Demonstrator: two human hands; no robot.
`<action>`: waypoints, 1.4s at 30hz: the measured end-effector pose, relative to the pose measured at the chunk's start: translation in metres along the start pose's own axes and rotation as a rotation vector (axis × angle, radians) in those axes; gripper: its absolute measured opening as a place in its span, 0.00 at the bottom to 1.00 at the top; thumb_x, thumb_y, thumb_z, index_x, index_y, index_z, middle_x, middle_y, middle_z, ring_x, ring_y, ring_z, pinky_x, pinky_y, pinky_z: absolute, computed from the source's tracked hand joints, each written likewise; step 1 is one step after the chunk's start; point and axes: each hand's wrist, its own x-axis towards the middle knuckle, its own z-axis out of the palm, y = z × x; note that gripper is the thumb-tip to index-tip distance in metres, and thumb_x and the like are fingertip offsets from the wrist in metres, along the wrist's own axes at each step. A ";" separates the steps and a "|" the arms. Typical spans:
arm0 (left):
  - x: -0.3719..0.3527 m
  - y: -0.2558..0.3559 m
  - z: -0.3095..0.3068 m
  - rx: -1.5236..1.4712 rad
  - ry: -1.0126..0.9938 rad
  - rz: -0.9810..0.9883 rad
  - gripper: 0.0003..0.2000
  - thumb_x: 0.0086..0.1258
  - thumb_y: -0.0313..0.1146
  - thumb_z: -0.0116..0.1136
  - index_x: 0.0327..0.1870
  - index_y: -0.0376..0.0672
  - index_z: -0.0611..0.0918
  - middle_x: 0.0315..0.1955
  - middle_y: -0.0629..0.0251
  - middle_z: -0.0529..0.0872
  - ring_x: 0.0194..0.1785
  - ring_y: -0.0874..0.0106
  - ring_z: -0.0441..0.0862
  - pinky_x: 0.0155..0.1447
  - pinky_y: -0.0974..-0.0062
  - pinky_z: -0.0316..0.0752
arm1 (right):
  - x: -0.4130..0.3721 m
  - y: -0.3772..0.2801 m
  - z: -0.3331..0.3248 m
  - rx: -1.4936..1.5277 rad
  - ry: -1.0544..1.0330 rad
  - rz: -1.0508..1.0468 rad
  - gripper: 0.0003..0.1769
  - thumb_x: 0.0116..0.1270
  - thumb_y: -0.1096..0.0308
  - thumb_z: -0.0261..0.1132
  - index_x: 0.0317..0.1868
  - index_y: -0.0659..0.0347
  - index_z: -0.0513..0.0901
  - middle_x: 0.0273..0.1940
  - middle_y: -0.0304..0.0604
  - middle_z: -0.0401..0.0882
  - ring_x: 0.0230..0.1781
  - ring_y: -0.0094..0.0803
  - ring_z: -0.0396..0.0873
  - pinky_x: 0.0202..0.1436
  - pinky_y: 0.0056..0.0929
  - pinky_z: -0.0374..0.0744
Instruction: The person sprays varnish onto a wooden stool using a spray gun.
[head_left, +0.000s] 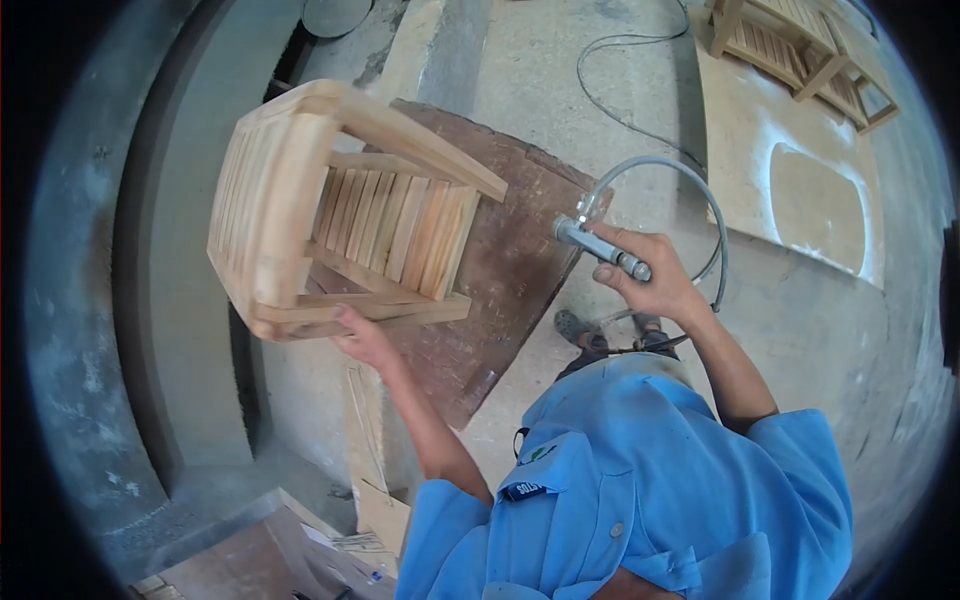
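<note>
A small slatted wooden chair (pixel 290 210) is tilted over a brown board (pixel 500 270) at the left of the view. My left hand (pixel 367 338) grips the lower side rail of the chair, thumb on top of the wood. In my right hand (pixel 650 272) is a metal spray gun (pixel 605 248), its nozzle end pointing toward the chair. A grey hose (pixel 722 235) loops up from the gun and back down behind my right wrist. The gun and the chair are apart.
More slatted wooden furniture (pixel 790 45) stands at the upper right on a pale board (pixel 740 150) with white overspray. A thin cable (pixel 583 85) lies on the concrete floor. Concrete ledges (pixel 190 250) run along the left. A box (pixel 240 560) is at the lower left.
</note>
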 end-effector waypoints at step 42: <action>0.322 0.048 -0.006 0.060 0.161 -0.211 0.31 0.59 0.33 0.65 0.60 0.23 0.67 0.54 0.47 0.76 0.50 0.58 0.80 0.53 0.59 0.80 | 0.189 0.031 0.105 0.247 -0.014 -0.041 0.25 0.63 0.50 0.69 0.55 0.55 0.84 0.40 0.52 0.86 0.39 0.47 0.86 0.45 0.37 0.81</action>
